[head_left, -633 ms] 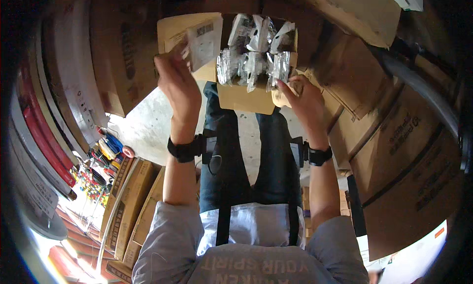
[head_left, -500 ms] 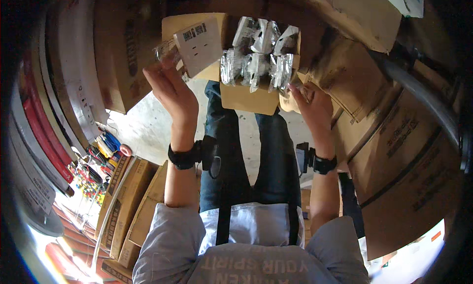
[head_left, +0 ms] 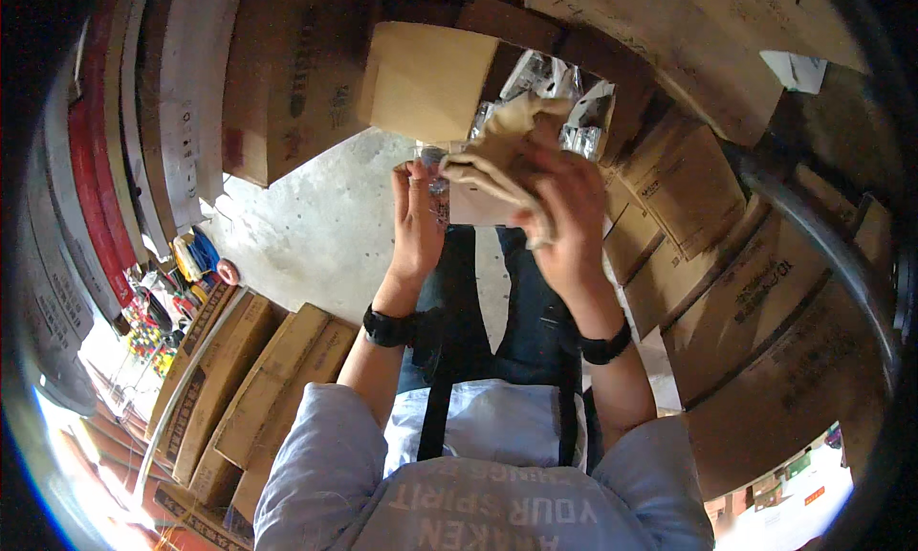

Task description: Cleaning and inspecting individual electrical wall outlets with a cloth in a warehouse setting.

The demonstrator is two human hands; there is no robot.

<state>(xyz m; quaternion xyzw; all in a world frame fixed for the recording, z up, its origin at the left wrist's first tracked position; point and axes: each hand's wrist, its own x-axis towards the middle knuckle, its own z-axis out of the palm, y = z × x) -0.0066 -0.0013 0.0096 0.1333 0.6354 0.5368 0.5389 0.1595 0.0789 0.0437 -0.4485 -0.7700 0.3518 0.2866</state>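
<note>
My left hand [head_left: 418,231] is closed, pinching the edge of a clear plastic packet with a pale card [head_left: 475,208] in it. A folded tan cloth [head_left: 492,159] is gripped by my right hand [head_left: 572,228] and covers part of the packet; whether it touches the packet I cannot tell. Just beyond both hands stands an open cardboard box [head_left: 430,82], its broad flap spread to the left. Several clear plastic packets [head_left: 542,75] fill the box, partly hidden behind the cloth and my right hand.
Large cartons [head_left: 296,82] stand at the left, beside upright panels [head_left: 100,149]. More cartons [head_left: 746,293] are stacked at the right, with a dark curved pipe [head_left: 822,226] across them. Flat boxes [head_left: 277,388] and coloured small goods [head_left: 177,302] lie at the lower left.
My left hand has moved right and nearer with the packet. My right hand has come left, bringing the tan cloth over the packet. The view has shifted, and the box sits farther right.
</note>
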